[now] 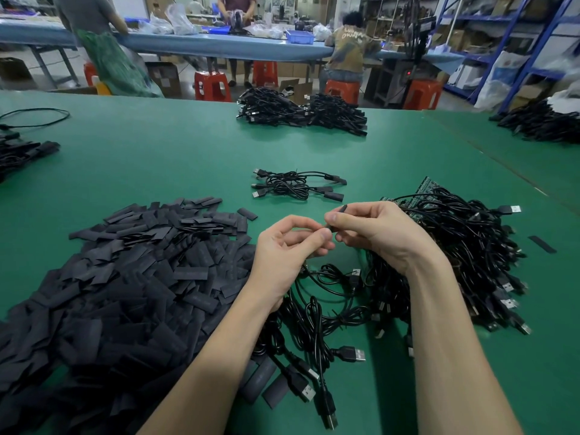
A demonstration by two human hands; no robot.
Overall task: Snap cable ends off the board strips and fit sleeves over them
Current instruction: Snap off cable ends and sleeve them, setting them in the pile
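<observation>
The sleeve (pixel 342 209) sits in my right hand (pixel 381 235), a short black piece pinched between thumb and forefinger, its far tip poking up and out past the fingertips. Just below it, where my two hands meet, a small dark cable end (pixel 328 227) shows between the right thumb and the left hand's (pixel 290 246) thumb tip; I cannot tell whether it is already inside the sleeve. My left fingers are curled narrow, thumb pressed toward forefinger on that same small piece. Both hands hover above the green table (pixel 157 158), not resting on it.

Under my wrists lies a loose tangle of black cables (pixel 317 312) with USB plugs pointing toward me. To the right, touching that tangle, is a big heap of cables (pixel 464 246) with green board strips (pixel 423 191) showing at its far edge. To the left spreads a wide pile of flat black sleeves (pixel 131 277). Beyond my hands, apart from both heaps, lies a small cluster of finished cables (pixel 296 185). Farther back sits another bundled stack (pixel 301 113), and people work at a blue bench (pixel 219 45) behind the table.
</observation>
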